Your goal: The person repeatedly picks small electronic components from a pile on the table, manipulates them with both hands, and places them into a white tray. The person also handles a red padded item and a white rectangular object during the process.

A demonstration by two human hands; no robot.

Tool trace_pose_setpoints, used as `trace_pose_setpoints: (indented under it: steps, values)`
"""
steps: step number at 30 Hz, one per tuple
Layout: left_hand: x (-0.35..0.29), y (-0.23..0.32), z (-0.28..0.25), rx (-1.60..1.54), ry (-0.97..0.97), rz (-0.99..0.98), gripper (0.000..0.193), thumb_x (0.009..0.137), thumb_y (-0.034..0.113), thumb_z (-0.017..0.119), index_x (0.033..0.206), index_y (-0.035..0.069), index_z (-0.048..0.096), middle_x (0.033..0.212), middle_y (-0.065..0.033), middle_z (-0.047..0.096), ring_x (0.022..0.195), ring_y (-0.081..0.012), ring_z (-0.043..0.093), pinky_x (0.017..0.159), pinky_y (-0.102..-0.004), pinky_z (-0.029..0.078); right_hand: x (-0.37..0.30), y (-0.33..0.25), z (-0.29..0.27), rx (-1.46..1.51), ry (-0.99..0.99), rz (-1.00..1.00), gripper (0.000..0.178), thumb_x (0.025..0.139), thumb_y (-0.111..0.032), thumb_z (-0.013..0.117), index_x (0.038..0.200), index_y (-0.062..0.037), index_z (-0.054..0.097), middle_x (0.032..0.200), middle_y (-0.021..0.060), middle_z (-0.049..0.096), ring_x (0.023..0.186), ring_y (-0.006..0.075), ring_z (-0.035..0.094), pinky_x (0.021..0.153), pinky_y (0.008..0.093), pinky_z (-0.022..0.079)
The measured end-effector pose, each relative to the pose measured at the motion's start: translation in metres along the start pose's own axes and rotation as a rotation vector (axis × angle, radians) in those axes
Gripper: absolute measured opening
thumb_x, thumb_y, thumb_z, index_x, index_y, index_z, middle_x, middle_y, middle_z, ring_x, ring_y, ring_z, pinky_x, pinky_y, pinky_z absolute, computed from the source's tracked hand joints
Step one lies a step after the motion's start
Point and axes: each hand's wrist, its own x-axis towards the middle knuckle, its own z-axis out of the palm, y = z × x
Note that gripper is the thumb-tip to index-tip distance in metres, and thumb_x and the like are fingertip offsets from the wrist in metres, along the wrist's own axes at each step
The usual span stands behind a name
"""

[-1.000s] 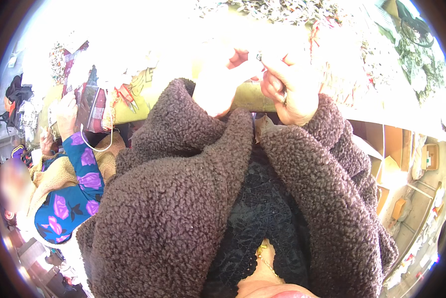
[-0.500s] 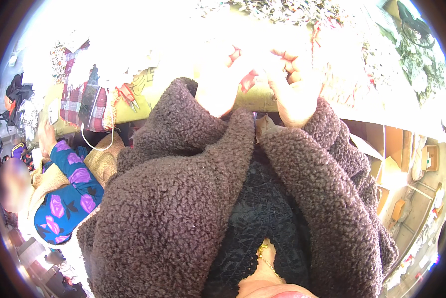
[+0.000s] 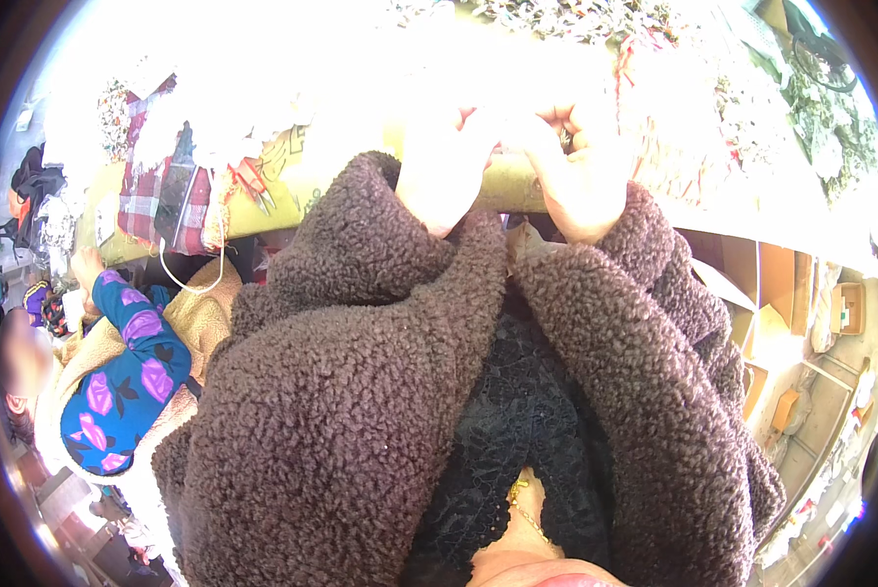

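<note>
Glare-washed table point(image 3: 513, 186), curled fingers point(image 3: 580, 140), grip unclear

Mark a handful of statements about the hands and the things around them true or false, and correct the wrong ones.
1. The red-handled scissors lie to the left of the person's left hand. True.
2. The co-worker's sleeve is plain yellow. False: it is blue with purple flowers.
3. The person's right hand is close to the left one. True.
4. The white loop hangs on the person's right. False: it hangs on the left, below the plaid cloth.
5. The person's right sleeve is brown and fleecy. True.
6. It is plain to see what the two hands hold. False: glare washes out that area, so it cannot be told.
</note>
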Motion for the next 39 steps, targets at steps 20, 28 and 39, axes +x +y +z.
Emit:
trace_pose_setpoints:
  steps: [20, 28, 39]
  values:
    - [0.015, 0.014, -0.063, -0.464, -0.243, 0.278, 0.021, 0.092, 0.020, 0.049, 0.084, 0.000, 0.054, 0.071, -0.0076, 0.055, 0.055, -0.0163, 0.050, 0.048, -0.0259, 0.041, 0.053, -0.012, -0.026, -0.450, -0.141, -0.342, 0.022, 0.092, -0.017, 0.053, 0.107, -0.0019, 0.060, 0.087, 0.0094, 0.065, 0.077, 0.0156, 0.062, 0.072, 0.0269, 0.049]
    - [0.004, 0.019, -0.050, -0.458, -0.167, 0.130, 0.017, 0.087, 0.010, 0.054, 0.090, -0.007, 0.054, 0.075, -0.0126, 0.058, 0.057, -0.0194, 0.054, 0.047, -0.0262, 0.044, 0.059, 0.013, 0.000, -0.785, -0.154, -0.477, 0.020, 0.089, -0.020, 0.055, 0.098, -0.0035, 0.063, 0.083, 0.0101, 0.065, 0.075, 0.0202, 0.062, 0.070, 0.0304, 0.049]
    - [0.008, 0.013, -0.049, -0.403, -0.184, 0.164, 0.011, 0.086, 0.008, 0.057, 0.082, -0.002, 0.058, 0.081, -0.0176, 0.061, 0.070, -0.0222, 0.059, 0.055, -0.0282, 0.049, 0.077, -0.002, -0.011, -0.636, -0.216, -0.286, 0.019, 0.084, -0.017, 0.059, 0.095, -0.0038, 0.064, 0.084, 0.0095, 0.066, 0.073, 0.0185, 0.063, 0.068, 0.0303, 0.049]
